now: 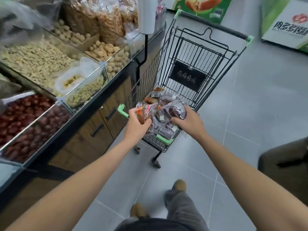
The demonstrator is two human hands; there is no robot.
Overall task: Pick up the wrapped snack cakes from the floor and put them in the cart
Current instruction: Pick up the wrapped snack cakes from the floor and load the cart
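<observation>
**Both hands over the cart, each gripping a wrapped cake**

Grey tiled floor [250,114] across the lower and right part of the view. Along the left, a long bulk-food counter [83,130] with wood-fronted cabinet doors, its clear-walled bins filled with peanuts [33,59], walnuts [103,49] and red dates [21,117]. Just beside the counter, a black wire shopping cart [196,64] with mint-green corner guards, its fold-down flap bearing a black label. At top right, green and white cartons [286,22] standing on the tiles.

Inside the basket, at the near end, a heap of wrapped snack cakes [165,120] in clear film, brown and purple-dark.

Above that heap, left hand [136,124] clenched around a brown cake in a red-printed wrapper [145,112], fingers curled under it, thumb on top. Right hand [188,120] closed around a dark purple wrapped cake [177,111], held over the basket's right rim. Both cakes raised slightly clear of the heap, or touching it: hard to tell.

At the bottom edge, grey trouser leg and two tan shoes [180,185] on the tiles.
</observation>
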